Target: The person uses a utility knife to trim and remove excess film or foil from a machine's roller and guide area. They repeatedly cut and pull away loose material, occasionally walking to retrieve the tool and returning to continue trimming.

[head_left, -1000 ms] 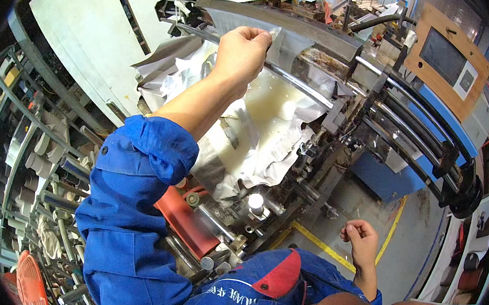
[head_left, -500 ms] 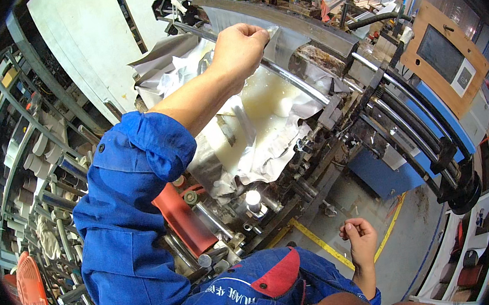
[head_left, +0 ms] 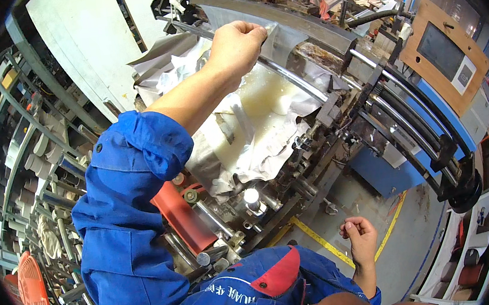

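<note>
My left hand point(head_left: 237, 47) reaches over the machine with thumb and fingertips pinched together. At the fingertips a translucent film point(head_left: 284, 40) rises in a small fold, which the fingers appear to grip. Beneath my forearm lies a crumpled whitish sheet point(head_left: 276, 140), with a pale yellowish wet-looking pool point(head_left: 269, 99) on it. A metal roller point(head_left: 293, 80) runs across its far side. My right hand point(head_left: 361, 240) is low at the right, near my body, its fingers curled and thumb pressed in; what they hold, if anything, cannot be made out.
A red sheet-covered roller point(head_left: 184, 218) and metal shafts sit at the machine's near side. Curved-looking bars point(head_left: 413, 117) and a wooden panel with a screen point(head_left: 443, 48) stand right. Racks point(head_left: 23, 140) and an orange basket point(head_left: 33, 294) are left. Yellow tape point(head_left: 324, 244) marks the floor.
My left hand has shifted very slightly left and up, still pinched. My right hand stays in place.
</note>
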`<state>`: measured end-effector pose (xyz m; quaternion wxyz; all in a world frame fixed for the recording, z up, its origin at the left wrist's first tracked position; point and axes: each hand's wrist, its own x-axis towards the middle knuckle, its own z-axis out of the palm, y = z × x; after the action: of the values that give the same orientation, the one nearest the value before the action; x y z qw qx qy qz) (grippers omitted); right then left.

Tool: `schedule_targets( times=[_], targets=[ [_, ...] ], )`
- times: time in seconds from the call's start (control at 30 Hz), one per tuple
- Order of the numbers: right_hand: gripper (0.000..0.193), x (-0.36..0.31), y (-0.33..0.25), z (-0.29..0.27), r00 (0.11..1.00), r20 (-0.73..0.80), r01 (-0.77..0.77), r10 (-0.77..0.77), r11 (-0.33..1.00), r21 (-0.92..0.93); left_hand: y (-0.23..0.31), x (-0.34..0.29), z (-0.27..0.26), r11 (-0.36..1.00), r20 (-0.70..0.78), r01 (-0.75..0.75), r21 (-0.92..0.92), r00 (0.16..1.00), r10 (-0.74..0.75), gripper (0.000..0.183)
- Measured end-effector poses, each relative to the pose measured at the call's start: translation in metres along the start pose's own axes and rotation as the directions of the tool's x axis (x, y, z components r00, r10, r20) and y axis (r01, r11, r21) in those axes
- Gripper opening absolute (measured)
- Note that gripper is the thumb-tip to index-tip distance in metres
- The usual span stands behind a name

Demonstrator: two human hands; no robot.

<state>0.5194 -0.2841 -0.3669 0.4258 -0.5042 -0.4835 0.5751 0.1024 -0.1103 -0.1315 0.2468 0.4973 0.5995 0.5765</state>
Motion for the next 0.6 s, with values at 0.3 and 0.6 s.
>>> schedule_targets(
  times=[0.3, 0.6],
  targets=[
    [0.012, 0.0, 0.0, -0.001, 1.0, 0.004, 0.002, -0.002, 1.0, -0.002, 0.005, 0.002, 0.003, 0.997, -0.029, -0.066, 0.047, 0.997, 0.067, 0.029],
    [0.012, 0.006, -0.002, -0.002, 0.999, 0.035, -0.004, 0.004, 1.0, -0.004, 0.017, -0.004, 0.018, 0.999, -0.06, -0.034, 0.012, 0.998, 0.035, 0.025]
  ],
)
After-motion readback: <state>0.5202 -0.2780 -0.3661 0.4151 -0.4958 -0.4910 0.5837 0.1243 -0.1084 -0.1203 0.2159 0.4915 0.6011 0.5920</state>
